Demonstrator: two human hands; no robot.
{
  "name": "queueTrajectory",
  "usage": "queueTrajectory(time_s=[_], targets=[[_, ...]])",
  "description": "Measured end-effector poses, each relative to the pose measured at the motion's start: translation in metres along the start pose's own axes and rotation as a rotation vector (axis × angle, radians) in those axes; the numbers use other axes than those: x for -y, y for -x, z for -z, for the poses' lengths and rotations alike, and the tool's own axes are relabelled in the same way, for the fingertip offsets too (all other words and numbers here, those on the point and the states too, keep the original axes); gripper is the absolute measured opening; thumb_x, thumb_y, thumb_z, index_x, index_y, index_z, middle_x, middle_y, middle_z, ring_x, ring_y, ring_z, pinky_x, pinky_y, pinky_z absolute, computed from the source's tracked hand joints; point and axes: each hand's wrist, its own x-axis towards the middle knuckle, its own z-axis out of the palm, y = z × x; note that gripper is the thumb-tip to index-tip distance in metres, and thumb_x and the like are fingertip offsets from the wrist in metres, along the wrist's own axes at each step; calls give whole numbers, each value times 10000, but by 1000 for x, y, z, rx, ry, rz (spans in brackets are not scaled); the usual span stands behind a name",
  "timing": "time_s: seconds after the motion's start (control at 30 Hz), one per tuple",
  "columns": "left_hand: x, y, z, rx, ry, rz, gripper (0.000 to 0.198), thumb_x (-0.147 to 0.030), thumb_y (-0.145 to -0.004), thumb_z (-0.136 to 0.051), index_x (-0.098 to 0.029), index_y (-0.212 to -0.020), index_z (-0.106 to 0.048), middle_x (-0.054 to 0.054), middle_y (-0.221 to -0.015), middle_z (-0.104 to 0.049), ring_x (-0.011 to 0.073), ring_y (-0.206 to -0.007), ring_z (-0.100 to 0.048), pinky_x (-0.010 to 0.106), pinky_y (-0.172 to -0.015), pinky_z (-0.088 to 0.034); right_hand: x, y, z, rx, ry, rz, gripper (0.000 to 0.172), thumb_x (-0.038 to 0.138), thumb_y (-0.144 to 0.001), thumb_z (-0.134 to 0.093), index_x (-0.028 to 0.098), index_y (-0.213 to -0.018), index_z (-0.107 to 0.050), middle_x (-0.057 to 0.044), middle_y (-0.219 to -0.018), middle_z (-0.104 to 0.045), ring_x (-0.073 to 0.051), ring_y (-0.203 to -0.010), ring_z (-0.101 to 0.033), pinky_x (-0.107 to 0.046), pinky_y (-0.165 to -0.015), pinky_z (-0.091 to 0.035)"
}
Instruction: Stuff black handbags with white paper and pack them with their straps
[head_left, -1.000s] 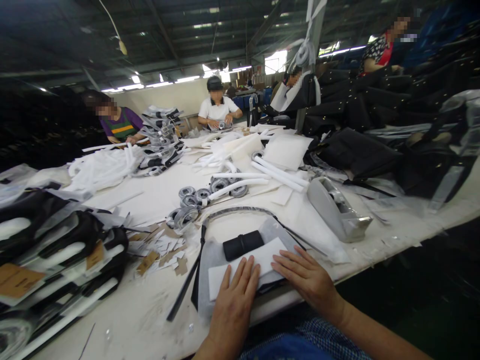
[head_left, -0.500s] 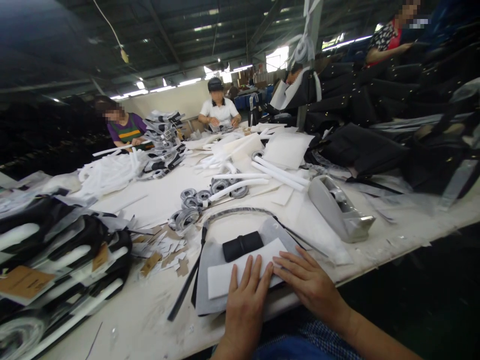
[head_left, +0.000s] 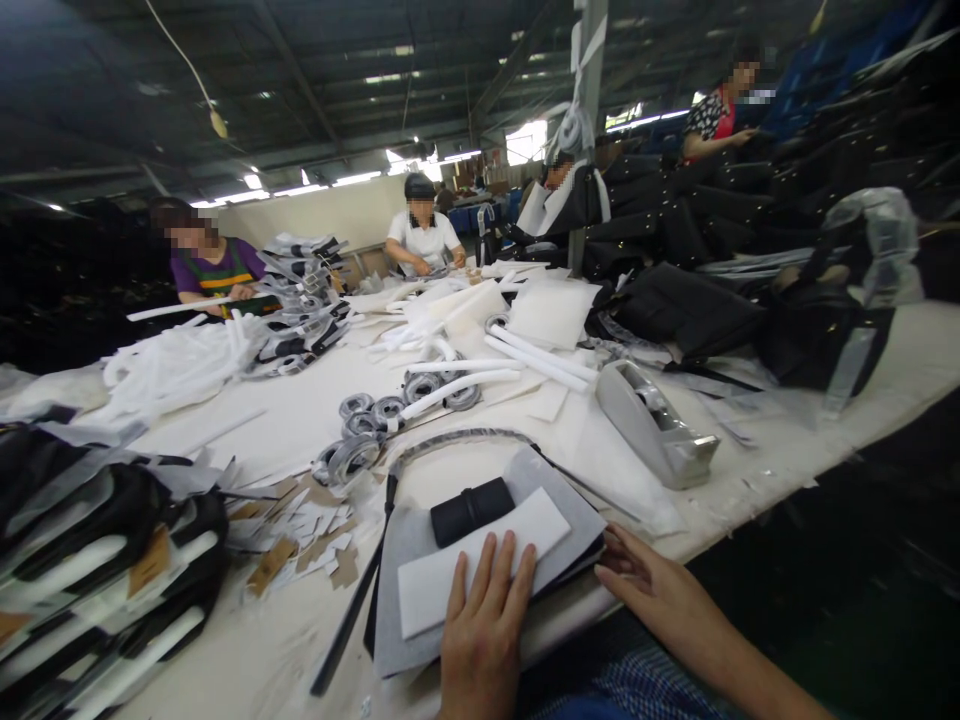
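A black handbag lies flat on the table in front of me, its plastic-wrapped handle arching away. A grey-white sheet covers its upper face. On the sheet lie a small black rolled piece with a band and a white foam strip. My left hand rests open on the strip, fingers stretched out. At the bag's right corner, my right hand has its thumb and curled fingers around the edge; part of the grip is hidden.
A grey tape dispenser stands to the right. Beyond the bag are coiled wrapped straps, white foam rods and paper scraps. Stacked black bags fill the left; more bags lie right. Several people work around the table.
My right hand has left the white strip and moved right to the bag's corner. My left hand stays on the strip. The view has shifted somewhat to the right.
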Motion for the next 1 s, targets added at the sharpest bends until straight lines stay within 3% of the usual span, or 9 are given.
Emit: queueTrajectory(time_s=[0.13,0.2,0.3,0.4,0.57,0.7,0.87,0.93,1.0], targets=[[2,3,1,10,-18,15,640,-31,-929,-376,-298,-1509,-364,-37,-1529,-427,198,-1395,-442,421,-1178,-345,23,-13,4,162,43,-20,495,566,-805,-678,179,-1114,-691,-83,-921,-753,-271,-844,-713,-424,-815,-596],[3,5,3,2,-18,13,646,-28,-927,-386,-300,-1512,-358,-34,-1522,-439,197,-1387,-454,419,-1162,-372,37,-12,2,191,-49,-31,494,562,-797,-700,180,-1111,-683,-89,-994,-746,-273,-912,-704,-432,-877,-572],[6,7,5,-13,-16,11,637,-42,-936,-389,-301,-1517,-350,-25,-1520,-444,200,-1398,-440,422,-1156,-378,55,-6,-8,206,-371,-117,548,532,-842,-683,208,-1276,-595,-107,-1212,-693,-267,-1095,-669,-435,-986,-523],[10,8,4,-17,-27,30,624,-55,-943,-382,-293,-1519,-348,-7,-1526,-443,208,-1406,-429,426,-1162,-367,65,-3,-19,187,-618,-230,557,513,-859,-680,220,-1317,-560,-117,-1212,-695,-276,-1097,-679,-450,-955,-546],[14,6,4,13,12,23,653,-321,-939,-563,-226,-1537,-318,79,-1542,-420,286,-1396,-441,472,-1101,-436,75,-8,-28,112,-676,-273,544,476,-821,-739,213,-1271,-584,-114,-1148,-722,-285,-1034,-706,-440,-899,-581],[19,4,5,-14,-10,72,659,-152,-950,-485,-231,-1560,-246,62,-1542,-423,256,-1416,-415,445,-1124,-403,90,-9,-30,119,-633,-246,547,504,-815,-738,211,-1249,-577,-99,-1120,-727,-264,-1005,-712,-407,-879,-591],[46,2,10,-35,27,80,706,-92,-926,-435,-222,-1575,-189,61,-1532,-445,235,-1393,-449,399,-1084,-459,85,-31,-11,252,-354,13,442,570,-916,-579,194,-1145,-618,-68,-960,-743,-235,-911,-722,-401,-826,-605],[57,0,11,-47,66,116,729,-81,-904,-431,-243,-1574,-191,55,-1533,-445,240,-1380,-466,407,-1067,-481,71,-52,3,139,26,247,383,505,-996,-460,192,-1038,-676,-78,-927,-746,-233,-902,-724,-411,-847,-593],[64,-1,12,-69,101,146,754,-65,-881,-427,-260,-1572,-196,51,-1531,-449,245,-1375,-471,422,-1062,-488,54,-76,14,-68,506,502,280,368,-1002,-496,184,-1016,-706,-126,-1072,-734,-275,-1046,-690,-473,-932,-553]])
